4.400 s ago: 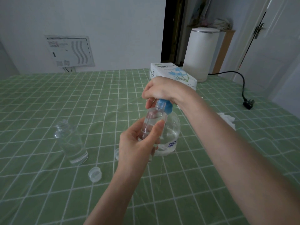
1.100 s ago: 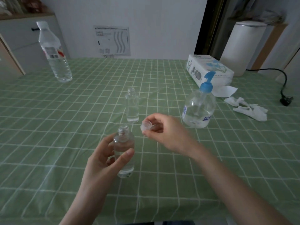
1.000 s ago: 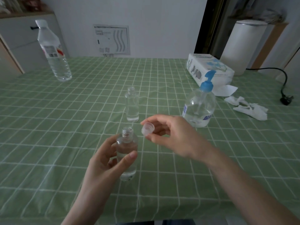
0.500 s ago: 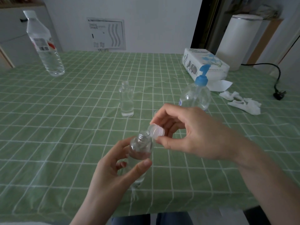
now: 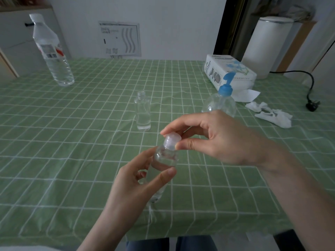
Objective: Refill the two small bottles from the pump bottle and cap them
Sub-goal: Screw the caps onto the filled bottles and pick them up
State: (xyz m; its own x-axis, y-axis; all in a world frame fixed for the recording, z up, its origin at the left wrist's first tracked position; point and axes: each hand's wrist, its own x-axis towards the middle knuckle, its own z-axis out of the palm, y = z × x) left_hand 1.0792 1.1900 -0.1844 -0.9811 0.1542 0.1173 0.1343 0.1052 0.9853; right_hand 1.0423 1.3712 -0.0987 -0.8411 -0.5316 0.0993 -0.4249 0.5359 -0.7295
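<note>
Small bottle [image 5: 164, 160], frame centre, gripped by left hand [image 5: 137, 187] for steadiness. Right hand [image 5: 217, 140] pinches the cap [image 5: 172, 141] onto its neck.

Pump bottle [image 5: 220, 104]: lower body hidden behind right hand [image 5: 223, 140]. Held small bottle [image 5: 165, 157]: neck under cap [image 5: 172, 140], middle behind left hand [image 5: 130, 187]. Tissue box [image 5: 217, 69] print illegible.

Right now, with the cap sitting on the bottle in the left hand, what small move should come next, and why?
Probably twist the cap down with the right hand. It pinches the cap on the neck of the bottle, which the left hand grips; whether it is tight cannot be told. The other small bottle stands uncapped.
</note>
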